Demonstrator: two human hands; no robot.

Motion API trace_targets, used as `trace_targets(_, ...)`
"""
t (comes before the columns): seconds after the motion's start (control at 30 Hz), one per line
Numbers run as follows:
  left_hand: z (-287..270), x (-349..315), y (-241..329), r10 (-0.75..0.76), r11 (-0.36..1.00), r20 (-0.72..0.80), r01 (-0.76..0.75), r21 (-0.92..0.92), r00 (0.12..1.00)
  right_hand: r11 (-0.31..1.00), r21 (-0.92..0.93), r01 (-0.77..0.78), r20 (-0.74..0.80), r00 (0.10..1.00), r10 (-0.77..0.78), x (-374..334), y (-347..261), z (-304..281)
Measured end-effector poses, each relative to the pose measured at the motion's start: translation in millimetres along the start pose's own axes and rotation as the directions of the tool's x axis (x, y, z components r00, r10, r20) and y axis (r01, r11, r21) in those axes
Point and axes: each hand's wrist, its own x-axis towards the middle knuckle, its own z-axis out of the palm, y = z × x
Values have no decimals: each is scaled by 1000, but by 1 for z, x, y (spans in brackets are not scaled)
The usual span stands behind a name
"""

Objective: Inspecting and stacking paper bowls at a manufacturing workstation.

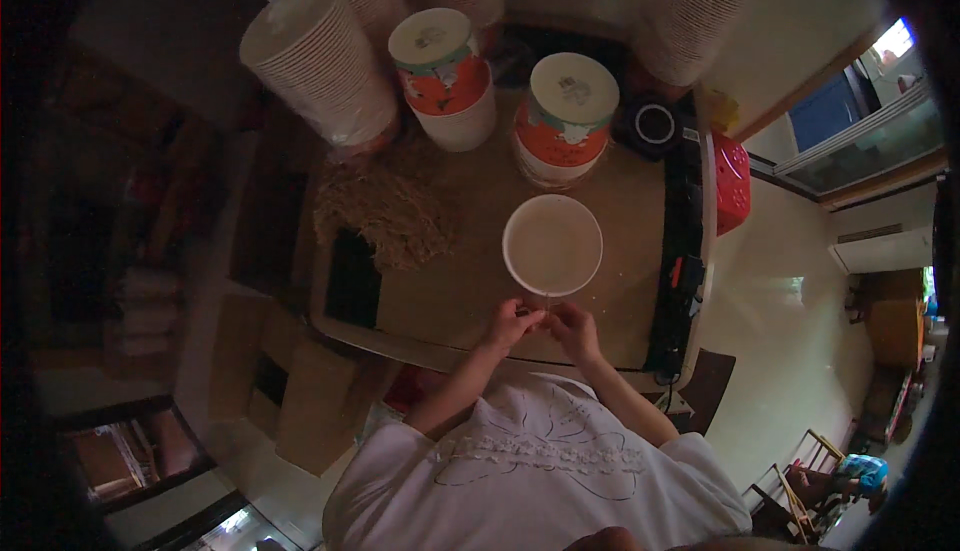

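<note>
Just beyond my hands, a white round paper tub [553,245] stands on the table with its open mouth facing up. My left hand [511,324] and my right hand [573,330] meet at its near side, close to the table's front edge. The fingers of both are closed in a pinch, almost touching. Whatever lies between the fingertips is too small and dark to make out. Behind the tub stand two orange and white paper tubs, one on the right [565,144] and one on the left [440,88], both with pale tops and green bands.
A loose heap of brown straw-like strands [390,206] lies on the left of the table [450,301]. Tall stacks of nested paper tubs [320,66] rise at the back left, with another stack [690,16] at the back right. A black round object [654,125] and a red item [731,181] are at the right.
</note>
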Motion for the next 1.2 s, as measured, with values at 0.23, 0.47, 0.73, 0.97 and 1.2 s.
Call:
trace_targets(0.23,0,3,-4,34,976,35,-25,-218,999,980,-165,113,-105,986,-131,3,10,-2)
trace_targets(0.47,-7,16,-34,406,914,-95,-402,63,909,974,-197,109,-112,985,-133,3,6,1)
trace_targets(0.73,-3,-1,-2,665,486,163,-588,647,729,952,-276,130,-53,987,-151,-2,-9,-1)
trace_targets(0.97,-6,0,-1,674,486,175,-609,626,718,901,-362,239,-157,937,-312,-6,-15,2)
trace_targets(1.2,-11,7,-10,97,995,34,-98,35,995,910,-320,265,-249,903,-351,-12,-29,7)
